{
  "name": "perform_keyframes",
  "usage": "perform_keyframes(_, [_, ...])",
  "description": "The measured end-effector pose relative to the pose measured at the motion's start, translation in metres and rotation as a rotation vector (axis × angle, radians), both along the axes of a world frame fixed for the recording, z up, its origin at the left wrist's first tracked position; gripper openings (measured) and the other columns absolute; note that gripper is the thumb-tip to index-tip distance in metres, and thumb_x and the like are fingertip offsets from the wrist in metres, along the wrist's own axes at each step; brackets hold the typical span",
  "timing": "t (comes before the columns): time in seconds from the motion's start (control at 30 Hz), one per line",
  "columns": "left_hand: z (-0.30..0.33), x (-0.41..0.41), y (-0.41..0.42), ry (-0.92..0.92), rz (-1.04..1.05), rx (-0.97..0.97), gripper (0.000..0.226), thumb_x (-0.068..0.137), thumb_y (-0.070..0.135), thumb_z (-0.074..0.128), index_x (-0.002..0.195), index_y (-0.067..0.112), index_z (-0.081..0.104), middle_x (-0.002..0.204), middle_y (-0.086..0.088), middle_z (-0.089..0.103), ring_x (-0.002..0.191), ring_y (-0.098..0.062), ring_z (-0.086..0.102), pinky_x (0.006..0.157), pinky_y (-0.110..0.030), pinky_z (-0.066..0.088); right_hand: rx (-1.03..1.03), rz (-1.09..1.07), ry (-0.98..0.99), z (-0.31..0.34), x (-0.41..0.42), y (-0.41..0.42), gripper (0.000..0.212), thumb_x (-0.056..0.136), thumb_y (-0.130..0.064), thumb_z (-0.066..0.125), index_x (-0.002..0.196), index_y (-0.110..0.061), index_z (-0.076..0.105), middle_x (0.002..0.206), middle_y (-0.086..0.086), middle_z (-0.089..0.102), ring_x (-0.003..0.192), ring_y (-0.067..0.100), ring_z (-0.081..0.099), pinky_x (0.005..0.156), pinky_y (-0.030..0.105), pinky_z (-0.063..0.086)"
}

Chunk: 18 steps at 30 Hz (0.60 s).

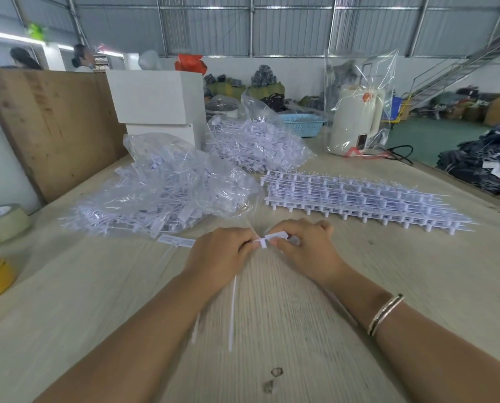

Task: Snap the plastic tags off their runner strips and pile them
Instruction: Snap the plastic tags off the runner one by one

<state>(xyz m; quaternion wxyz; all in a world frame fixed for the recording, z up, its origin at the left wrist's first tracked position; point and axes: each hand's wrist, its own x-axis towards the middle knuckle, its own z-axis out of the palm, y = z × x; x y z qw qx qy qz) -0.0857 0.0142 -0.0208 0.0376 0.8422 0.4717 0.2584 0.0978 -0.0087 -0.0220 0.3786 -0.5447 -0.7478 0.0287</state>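
Head view — small white tag (pixel 273 237), blurred

White tag (pixel 267 239) pinched between both hands; runner strips (pixel 356 196) stacked behind.

My table (pixel 301 330) — pale wood grain, matt. Tags (pixel 356 199) — white plastic, smooth. Bags (pixel 167 170) clear glossy film. My bracelet (pixel 385 314) shiny metal.

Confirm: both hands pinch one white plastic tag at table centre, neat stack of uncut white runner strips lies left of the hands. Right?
Not quite. In the head view the stack of uncut white runner strips lies right of the hands. The left hand and right hand do pinch one white plastic tag.
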Motion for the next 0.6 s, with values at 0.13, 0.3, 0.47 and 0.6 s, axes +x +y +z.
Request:
perform_keyframes(0.13, [-0.002, 0.0, 0.002, -0.054, 0.006, -0.024, 0.018, 0.091, 0.046, 0.05, 0.098, 0.039, 0.065, 0.089, 0.017, 0.067, 0.083, -0.003, 0.06, 0.07, -0.03, 0.05, 0.064, -0.01, -0.012, -0.004, -0.001, 0.003, 0.012, 0.088, -0.037, 0.055, 0.081, -0.047, 0.057, 0.07, -0.014, 0.061, 0.071, -0.008, 0.047, 0.075, 0.03, 0.013])
perform_keyframes(0.3, [-0.003, -0.001, 0.001, -0.06, -0.03, -0.045, 0.012, 0.091, 0.041, 0.053, 0.097, 0.038, 0.062, 0.087, 0.014, 0.064, 0.081, -0.005, 0.059, 0.068, -0.029, 0.048, -0.014, -0.043, -0.021, -0.007, -0.001, 0.006, 0.01, 0.09, -0.032, 0.057, 0.085, -0.036, 0.064, 0.07, -0.012, 0.058, 0.072, -0.004, 0.05, 0.075, 0.031, 0.015])
perform_keyframes(0.47, [-0.002, 0.009, -0.003, -0.073, -0.035, -0.014, 0.017, 0.095, 0.037, 0.045, 0.1, 0.024, 0.055, 0.068, 0.005, 0.055, 0.064, -0.02, 0.055, 0.059, -0.032, 0.043, -0.223, 0.161, 0.446, 0.002, 0.0, 0.003, 0.011, 0.092, -0.014, 0.059, 0.085, -0.014, 0.067, 0.075, 0.003, 0.065, 0.066, 0.008, 0.057, 0.074, 0.025, 0.044])
perform_keyframes(0.6, [0.001, 0.014, -0.004, -0.078, -0.049, -0.015, 0.017, 0.096, 0.035, 0.044, 0.102, 0.022, 0.053, 0.068, -0.001, 0.058, 0.062, -0.023, 0.055, 0.059, -0.034, 0.045, -0.28, 0.138, 0.6, 0.004, 0.0, 0.002, 0.011, 0.091, -0.015, 0.06, 0.086, -0.005, 0.063, 0.08, 0.005, 0.066, 0.076, 0.017, 0.061, 0.077, 0.038, 0.049])
